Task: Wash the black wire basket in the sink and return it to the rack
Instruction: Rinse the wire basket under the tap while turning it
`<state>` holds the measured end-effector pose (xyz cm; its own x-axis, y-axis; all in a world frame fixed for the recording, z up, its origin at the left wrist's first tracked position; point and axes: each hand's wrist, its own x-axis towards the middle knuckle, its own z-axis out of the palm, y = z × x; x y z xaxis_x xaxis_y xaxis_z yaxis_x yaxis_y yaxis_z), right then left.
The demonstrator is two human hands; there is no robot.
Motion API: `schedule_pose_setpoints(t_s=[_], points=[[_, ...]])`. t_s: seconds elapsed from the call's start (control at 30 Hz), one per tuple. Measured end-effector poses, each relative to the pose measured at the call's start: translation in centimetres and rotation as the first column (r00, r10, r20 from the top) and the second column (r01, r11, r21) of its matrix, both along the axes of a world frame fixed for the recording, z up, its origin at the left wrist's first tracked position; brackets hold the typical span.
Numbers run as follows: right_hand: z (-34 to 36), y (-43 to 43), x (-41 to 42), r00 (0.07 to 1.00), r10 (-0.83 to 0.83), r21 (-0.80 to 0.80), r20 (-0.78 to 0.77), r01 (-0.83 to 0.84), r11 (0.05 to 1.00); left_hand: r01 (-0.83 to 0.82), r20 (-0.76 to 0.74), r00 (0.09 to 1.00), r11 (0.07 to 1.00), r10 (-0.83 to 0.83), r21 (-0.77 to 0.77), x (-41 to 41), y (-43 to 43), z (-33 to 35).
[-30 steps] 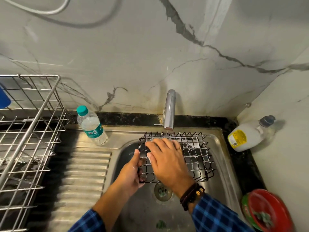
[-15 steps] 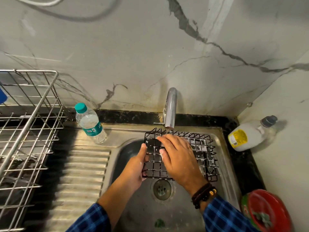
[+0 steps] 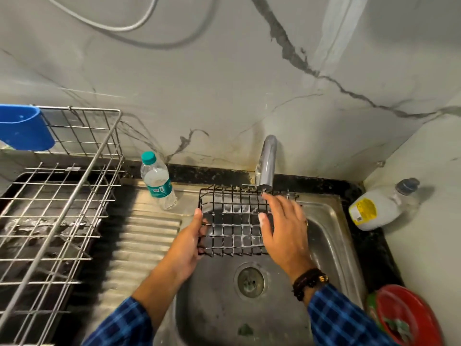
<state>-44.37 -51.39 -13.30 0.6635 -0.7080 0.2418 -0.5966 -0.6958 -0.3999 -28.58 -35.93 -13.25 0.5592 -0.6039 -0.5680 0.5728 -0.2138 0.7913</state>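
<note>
The black wire basket [image 3: 234, 221], marked with white foam, is held over the sink [image 3: 331, 236], just under the tap [image 3: 267, 161]. Its left edge is gripped by the left hand [image 3: 189, 243]; the right hand [image 3: 284, 226] is kept over its right part, fingers straight

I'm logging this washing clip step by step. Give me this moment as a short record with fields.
item being washed: black wire basket, suds on its wires, held over the sink
tap: spout above the basket's far edge; water flow cannot be told
left hand: grips the basket's left edge
right hand: fingers spread, laid over the basket's right part
rack: steel wire, left of the sink, basket not in it
nearby: water bottle upright on the drainboard; white bottle lying right of the sink
</note>
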Motion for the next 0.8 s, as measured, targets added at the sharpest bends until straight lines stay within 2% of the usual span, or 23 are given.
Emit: schedule_pose_setpoints(t_s=[0.07,0.13,0.23,0.33,0.4,0.53,0.67,0.8], points=[[0.3,0.7,0.2,0.998,0.029,-0.071,-0.056,-0.033,0.997,-0.026,0.030,0.999,0.998,0.028,-0.050,0.0,-0.2,0.8],[0.4,1.3,0.6,0.986,0.119,-0.101,-0.116,-0.130,0.986,-0.032,0.080,0.996,0.999,0.035,-0.036,0.5,-0.1,1.3],[0.4,1.8,0.9,0.964,0.220,-0.099,-0.149,-0.236,0.967,-0.039,0.124,0.992,0.999,0.038,0.008,1.4,0.8,1.0],[0.0,1.8,0.9,0.963,0.227,-0.052,-0.143,-0.236,0.970,-0.065,0.206,0.977,0.995,0.050,0.070,1.8,1.8,1.0],[-0.3,1.6,1.1,0.977,0.172,0.014,-0.128,-0.172,0.985,-0.098,0.156,0.984,0.991,0.082,0.093,2.2,2.2,1.0],[-0.3,1.2,1.8,0.993,0.079,0.047,-0.091,-0.075,0.996,-0.106,0.078,0.992,0.982,0.095,0.154,2.9,2.9,0.2],[-0.5,0.7,1.8,0.990,0.095,0.046,-0.106,-0.091,0.995,-0.069,-0.104,0.990,0.975,0.093,0.213,2.7,2.7,0.1],[0.4,0.0,1.8,0.978,0.120,0.039,-0.170,-0.115,0.993,-0.035,-0.257,0.963,0.985,0.078,0.168,2.8,1.8,-1.3]])
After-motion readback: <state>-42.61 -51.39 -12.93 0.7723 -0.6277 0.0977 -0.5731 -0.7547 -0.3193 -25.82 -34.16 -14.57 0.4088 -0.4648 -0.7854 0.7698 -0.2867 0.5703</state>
